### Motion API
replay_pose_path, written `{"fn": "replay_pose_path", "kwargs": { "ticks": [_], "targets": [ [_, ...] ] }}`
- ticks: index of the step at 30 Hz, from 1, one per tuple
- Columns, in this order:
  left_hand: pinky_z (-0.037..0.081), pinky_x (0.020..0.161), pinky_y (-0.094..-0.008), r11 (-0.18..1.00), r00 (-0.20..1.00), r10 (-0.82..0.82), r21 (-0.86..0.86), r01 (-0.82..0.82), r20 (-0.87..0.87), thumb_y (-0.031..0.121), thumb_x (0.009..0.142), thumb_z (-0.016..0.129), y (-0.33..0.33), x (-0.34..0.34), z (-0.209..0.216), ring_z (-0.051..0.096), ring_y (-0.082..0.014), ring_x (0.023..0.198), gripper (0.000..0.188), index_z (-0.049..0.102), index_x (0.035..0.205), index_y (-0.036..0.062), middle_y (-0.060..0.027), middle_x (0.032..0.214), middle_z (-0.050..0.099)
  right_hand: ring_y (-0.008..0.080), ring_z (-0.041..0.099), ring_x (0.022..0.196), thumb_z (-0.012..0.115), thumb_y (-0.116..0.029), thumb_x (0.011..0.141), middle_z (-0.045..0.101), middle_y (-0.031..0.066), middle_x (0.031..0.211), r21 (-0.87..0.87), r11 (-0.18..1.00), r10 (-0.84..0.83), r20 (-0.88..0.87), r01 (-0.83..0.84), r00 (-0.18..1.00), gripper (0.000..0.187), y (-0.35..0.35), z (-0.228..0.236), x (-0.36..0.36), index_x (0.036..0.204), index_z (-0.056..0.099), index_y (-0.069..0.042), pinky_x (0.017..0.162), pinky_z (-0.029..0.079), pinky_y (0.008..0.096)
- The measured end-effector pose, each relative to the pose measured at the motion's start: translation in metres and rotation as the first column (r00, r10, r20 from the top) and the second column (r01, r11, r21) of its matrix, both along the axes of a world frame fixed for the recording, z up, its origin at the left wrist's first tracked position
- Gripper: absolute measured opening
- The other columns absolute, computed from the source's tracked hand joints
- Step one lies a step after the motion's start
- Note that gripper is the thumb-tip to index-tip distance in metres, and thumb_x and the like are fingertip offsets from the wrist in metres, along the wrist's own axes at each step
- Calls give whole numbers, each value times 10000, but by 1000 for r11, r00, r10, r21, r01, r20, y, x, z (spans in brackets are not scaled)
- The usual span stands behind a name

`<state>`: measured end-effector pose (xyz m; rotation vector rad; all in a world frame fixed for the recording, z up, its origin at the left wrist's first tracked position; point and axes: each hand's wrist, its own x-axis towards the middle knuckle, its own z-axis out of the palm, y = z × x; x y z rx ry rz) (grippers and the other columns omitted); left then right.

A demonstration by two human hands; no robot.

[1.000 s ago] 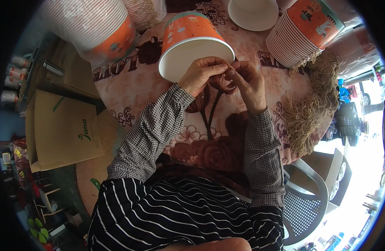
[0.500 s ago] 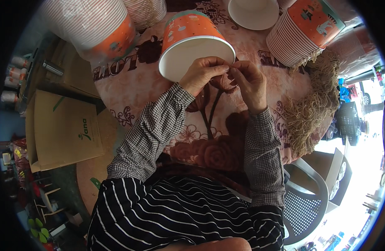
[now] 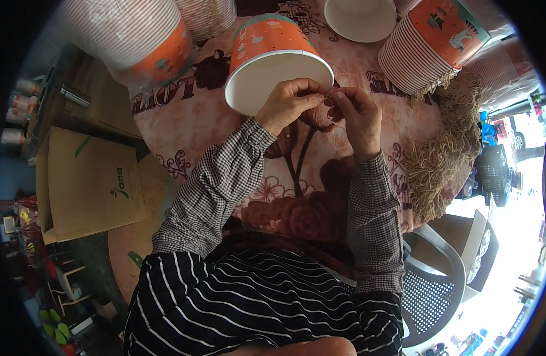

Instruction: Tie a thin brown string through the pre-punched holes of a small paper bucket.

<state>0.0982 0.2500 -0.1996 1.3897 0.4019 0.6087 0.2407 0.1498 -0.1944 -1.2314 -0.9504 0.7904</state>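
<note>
My left hand (image 3: 292,105) and my right hand (image 3: 359,117) meet fingertip to fingertip above the table, both pinched closed. Something small and thin seems to be between the fingertips, too fine to make out. Just beyond my left hand, a large orange paper tub (image 3: 270,39) lies tipped with its white open mouth toward me. Its lower rim is close behind my fingers. Past my right hand leans a stack of nested orange paper tubs (image 3: 442,35), and a heap of beige strings (image 3: 442,157) hangs along the table's right side.
A patterned pink cloth (image 3: 225,136) covers the table. Plastic-wrapped stacked tubs (image 3: 136,41) stand at the far left, and a white tub (image 3: 360,18) lies at the back. A cardboard box (image 3: 95,184) is at the left; a grey plastic chair (image 3: 430,291) is at the lower right.
My right hand has shifted slightly to the right, so the fingertips of both hands are a little farther apart. The tub and stacks stay where they were.
</note>
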Motion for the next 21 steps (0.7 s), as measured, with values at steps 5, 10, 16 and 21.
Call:
{"fn": "replay_pose_path", "kwargs": {
  "ticks": [5, 10, 16, 21],
  "targets": [
    [481, 800, -233, 996, 997, 73, 46, -75, 33, 105, 851, 639, 1, 1, -5, 601, -107, 849, 187, 658, 985, -24, -54, 902, 663, 86, 595, 653, 571, -103, 923, 671, 74, 822, 5, 1000, 9, 12, -9, 1000, 151, 0, -1, 0, 988, 612, 28, 597, 483, 205],
    [483, 783, -209, 995, 998, 62, 73, -63, 7, 104, 871, 621, 3, 1, -5, 590, -87, 855, 193, 639, 1015, -24, -40, 926, 645, 80, 592, 652, 571, -109, 924, 671, 66, 821, 4, 1000, -28, 19, 28, 999, 145, 0, 0, 2, 973, 609, 22, 595, 479, 201],
    [476, 772, -195, 982, 998, 61, 177, -58, -11, 105, 889, 602, 1, 1, -3, 578, -75, 858, 192, 632, 1027, -25, -27, 927, 638, 59, 565, 604, 566, -121, 923, 658, 45, 780, 3, 997, -79, 64, 79, 995, 135, 0, 3, 0, 938, 595, 10, 536, 458, 190],
    [478, 752, -218, 956, 994, 112, 273, -111, 14, 132, 862, 640, 0, 5, -7, 593, -85, 809, 180, 670, 968, -11, -35, 869, 671, 70, 550, 528, 504, -106, 946, 653, 80, 765, 2, 994, -106, 110, 106, 988, 122, -4, 14, -3, 956, 538, 10, 453, 434, 202]
  ]
}}
